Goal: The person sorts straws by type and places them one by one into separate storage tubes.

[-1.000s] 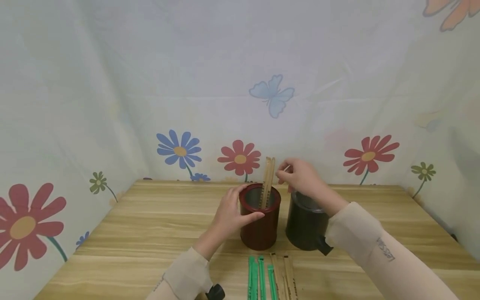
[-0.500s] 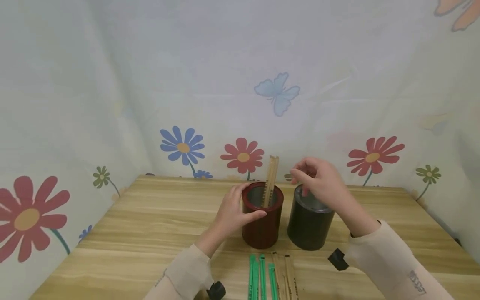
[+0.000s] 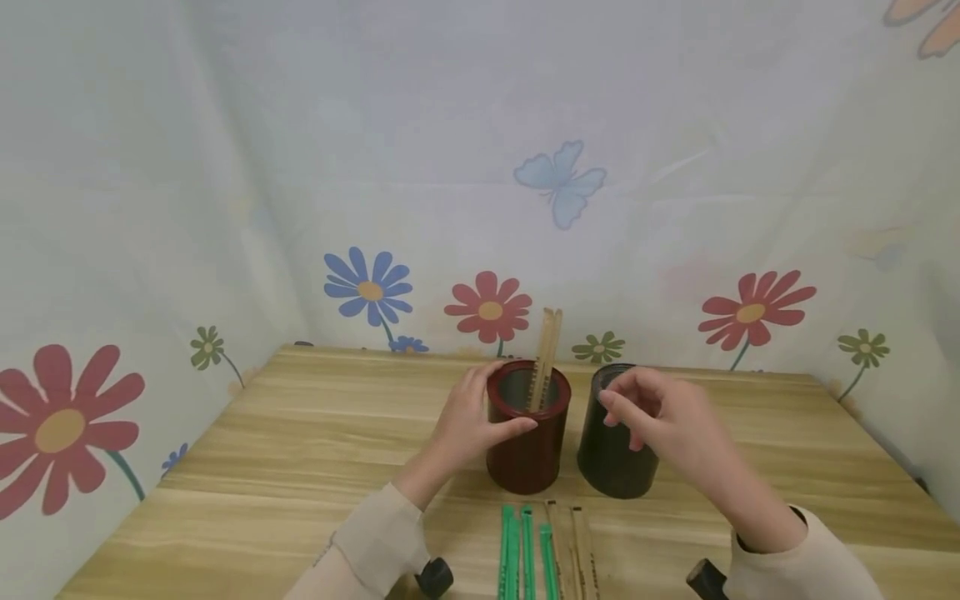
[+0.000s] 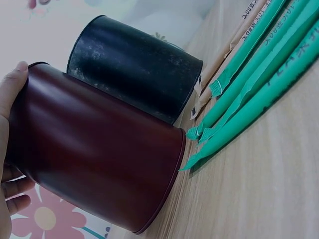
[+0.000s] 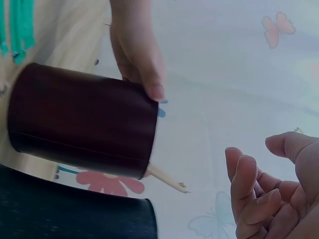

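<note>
Head view: soft, even light. Left wrist view: sheen on red can point(image 4: 97, 149), backdrop point(image 4: 50, 32) washed out.

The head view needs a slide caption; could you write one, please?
Left hand holds a red cup with brown straws beside a black cup.

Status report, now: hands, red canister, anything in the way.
Left hand gripping red canister. Canister upright, mouth unobstructed except for two brown sticks. Right hand empty, in front of black canister.

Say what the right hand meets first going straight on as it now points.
The right hand would probably meet the black canister, which it partly covers in the head view; depth is unclear, so it might pass above.
</note>
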Demonstrator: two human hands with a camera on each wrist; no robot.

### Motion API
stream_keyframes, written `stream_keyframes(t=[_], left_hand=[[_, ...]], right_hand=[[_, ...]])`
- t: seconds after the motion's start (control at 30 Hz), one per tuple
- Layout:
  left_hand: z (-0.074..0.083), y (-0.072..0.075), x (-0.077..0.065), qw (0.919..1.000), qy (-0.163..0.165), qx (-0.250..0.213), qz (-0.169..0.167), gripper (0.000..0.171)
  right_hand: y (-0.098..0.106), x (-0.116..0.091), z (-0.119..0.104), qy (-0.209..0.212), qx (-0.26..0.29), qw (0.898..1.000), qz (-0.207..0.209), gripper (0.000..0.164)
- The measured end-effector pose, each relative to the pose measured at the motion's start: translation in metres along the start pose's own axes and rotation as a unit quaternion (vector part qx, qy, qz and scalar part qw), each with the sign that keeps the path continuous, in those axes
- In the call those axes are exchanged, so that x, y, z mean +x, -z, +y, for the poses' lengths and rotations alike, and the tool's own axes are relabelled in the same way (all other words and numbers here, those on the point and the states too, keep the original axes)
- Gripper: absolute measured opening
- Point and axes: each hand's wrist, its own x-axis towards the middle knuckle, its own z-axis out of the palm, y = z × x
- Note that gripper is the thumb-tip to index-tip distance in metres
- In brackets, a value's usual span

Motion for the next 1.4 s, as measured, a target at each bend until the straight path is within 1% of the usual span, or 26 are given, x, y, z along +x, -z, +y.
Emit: stream_keyframes(t=[0.07, 0.17, 0.33, 0.43, 0.57, 0.67, 0.77, 0.87, 1.0, 1.2, 1.4], left_hand=[[0.000, 0.000, 0.000, 1.0000, 0.000, 0.002, -0.001, 0.086], [0.001, 0.000, 0.000, 1.0000, 0.003, -0.001, -0.005, 0.087], [0.001, 0.001, 0.000, 0.9999, 0.010, -0.005, -0.007, 0.088], [0.001, 0.001, 0.000, 0.9999, 0.011, -0.002, -0.007, 0.088], [0.000, 0.001, 0.000, 0.9999, 0.009, 0.002, -0.008, 0.087], [0.001, 0.000, 0.000, 0.9999, 0.011, 0.002, -0.009, 0.087], [0.001, -0.001, 0.001, 0.9999, 0.016, 0.001, -0.006, 0.087], [0.000, -0.001, 0.001, 0.9998, 0.017, 0.001, -0.003, 0.087], [-0.001, -0.002, 0.000, 0.9998, 0.018, 0.002, -0.004, 0.087], [-0.002, -0.002, 0.001, 0.9999, 0.014, 0.004, 0.001, 0.087], [-0.001, -0.002, 0.001, 0.9999, 0.014, 0.006, 0.000, 0.087]], right_hand=[[-0.003, -0.006, 0.002, -0.011, -0.006, 1.000, -0.003, 0.021], [-0.009, -0.013, 0.008, -0.023, 0.001, 1.000, -0.014, 0.023], [-0.022, -0.022, 0.018, -0.049, 0.037, 0.997, -0.041, 0.025], [-0.033, -0.029, 0.024, -0.062, 0.051, 0.995, -0.061, 0.026], [-0.051, -0.037, 0.035, -0.064, 0.059, 0.992, -0.088, 0.027], [-0.060, -0.042, 0.042, -0.059, 0.058, 0.991, -0.101, 0.025], [-0.066, -0.045, 0.047, -0.047, 0.039, 0.992, -0.111, 0.021], [-0.071, -0.047, 0.051, -0.025, -0.003, 0.993, -0.118, 0.014], [-0.078, -0.051, 0.058, -0.006, -0.044, 0.990, -0.132, 0.012], [-0.082, -0.052, 0.065, 0.000, -0.078, 0.989, -0.128, 0.016], [-0.088, -0.052, 0.071, 0.019, -0.090, 0.987, -0.131, 0.018]])
